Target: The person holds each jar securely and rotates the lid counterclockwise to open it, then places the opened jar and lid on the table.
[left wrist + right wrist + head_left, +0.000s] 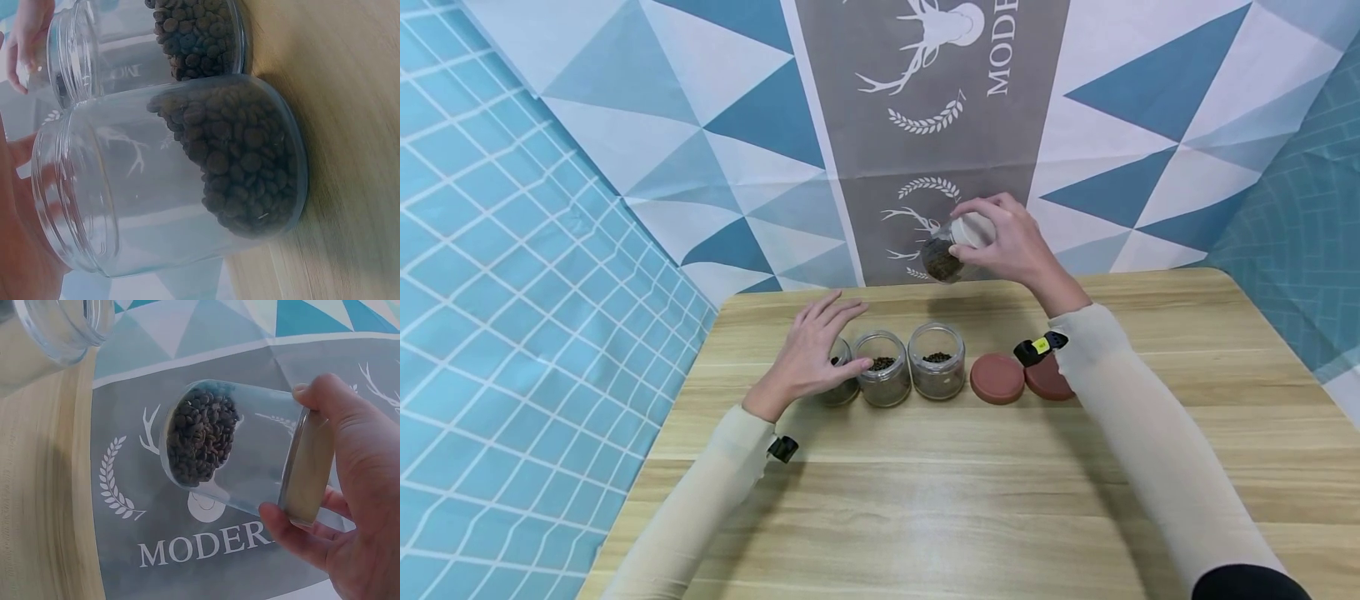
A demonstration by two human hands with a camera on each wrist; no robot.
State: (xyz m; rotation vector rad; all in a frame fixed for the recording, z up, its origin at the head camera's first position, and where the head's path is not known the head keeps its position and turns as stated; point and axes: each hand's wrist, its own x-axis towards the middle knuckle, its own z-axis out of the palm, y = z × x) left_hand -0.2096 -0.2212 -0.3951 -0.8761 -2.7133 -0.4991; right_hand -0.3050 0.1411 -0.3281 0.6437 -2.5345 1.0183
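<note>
In the head view my right hand (1011, 242) grips a clear jar (942, 257) by its pale top end, above the table's back edge. The jar is tilted, with dark brown pellets (201, 436) lying at its far end in the right wrist view. My left hand (811, 354), fingers spread and holding nothing, hovers by a row of three open glass jars. The left jar (841, 393) is partly hidden by it; its thumb passes in front of the middle jar (885, 390). Beside that stands the right jar (937, 379). Dark pellets (240, 156) lie inside these jars.
Two reddish-brown round lids (997, 379) lie to the right of the jars, one partly covered by the right sleeve. Behind the wooden table (880, 500) hangs a patterned cloth (760, 125), with blue tiled-look cloth on the left.
</note>
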